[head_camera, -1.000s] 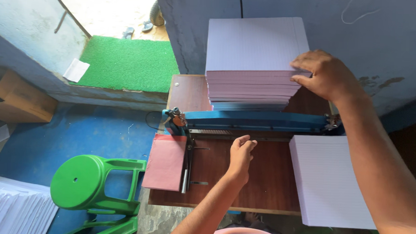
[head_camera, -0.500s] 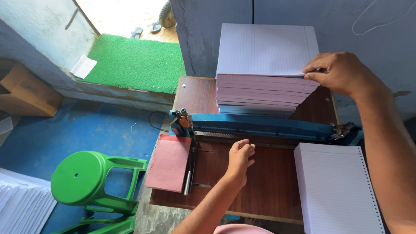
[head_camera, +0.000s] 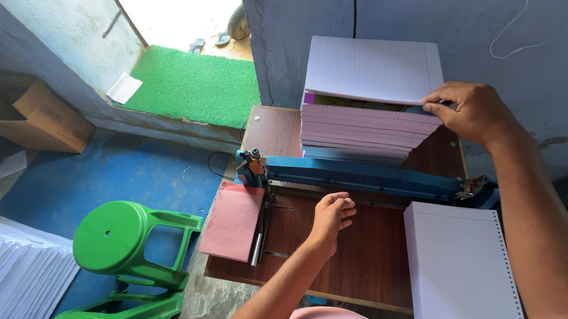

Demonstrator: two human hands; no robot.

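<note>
My right hand (head_camera: 471, 112) grips the right edge of the top bundle of lined paper (head_camera: 372, 68) and lifts it off the tall stack of paper bundles (head_camera: 360, 134) at the back of the wooden table (head_camera: 356, 256). A gap shows under the raised bundle. My left hand (head_camera: 331, 218) rests loosely curled on the table, just in front of the blue punching machine (head_camera: 371, 177), holding nothing. A punched pad of lined sheets (head_camera: 462, 272) lies at the table's right front.
A pink card sheet (head_camera: 233, 219) lies on the table's left edge beside the machine's lever (head_camera: 260, 215). A green plastic stool (head_camera: 120, 242) stands on the blue floor to the left. White paper stacks (head_camera: 15, 273) sit at bottom left, a cardboard box (head_camera: 43, 123) further back.
My right hand has raised the top bundle's right side off the stack. The view shifted, bringing the punched pad at right into fuller sight. The left hand stayed put.
</note>
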